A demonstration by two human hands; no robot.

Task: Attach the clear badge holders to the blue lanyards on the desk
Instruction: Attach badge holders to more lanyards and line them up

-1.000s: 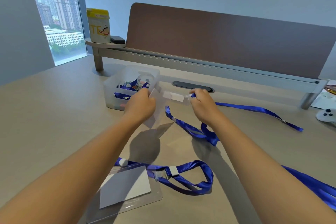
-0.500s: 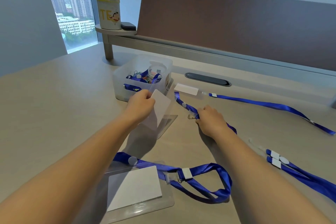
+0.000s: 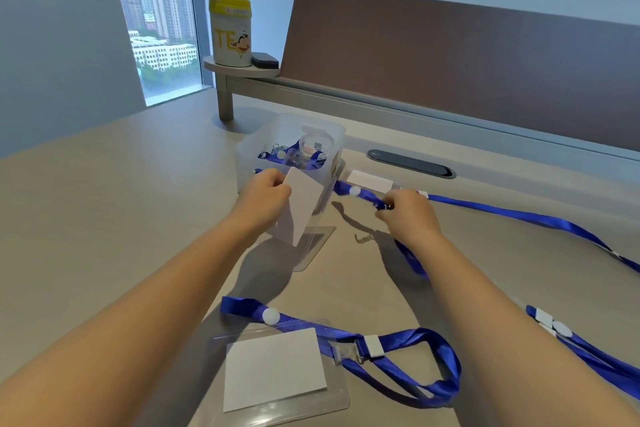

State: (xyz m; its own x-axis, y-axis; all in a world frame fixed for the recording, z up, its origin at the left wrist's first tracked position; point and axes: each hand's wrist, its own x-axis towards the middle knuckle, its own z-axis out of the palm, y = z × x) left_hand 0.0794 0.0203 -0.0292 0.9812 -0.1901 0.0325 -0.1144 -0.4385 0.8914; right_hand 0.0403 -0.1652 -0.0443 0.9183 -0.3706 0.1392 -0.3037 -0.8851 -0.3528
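Two bare forearms come in from the lower corners of the view and narrow toward the wrists. No sleeve covers either one; both are uncovered from the picture's edge to the hands. The left hand [image 3: 265,196] and the right hand [image 3: 408,215] wear no gloves. No ring, watch or band shows on the wrists or on the fingers that face the camera. The nails are too small and blurred to make out.
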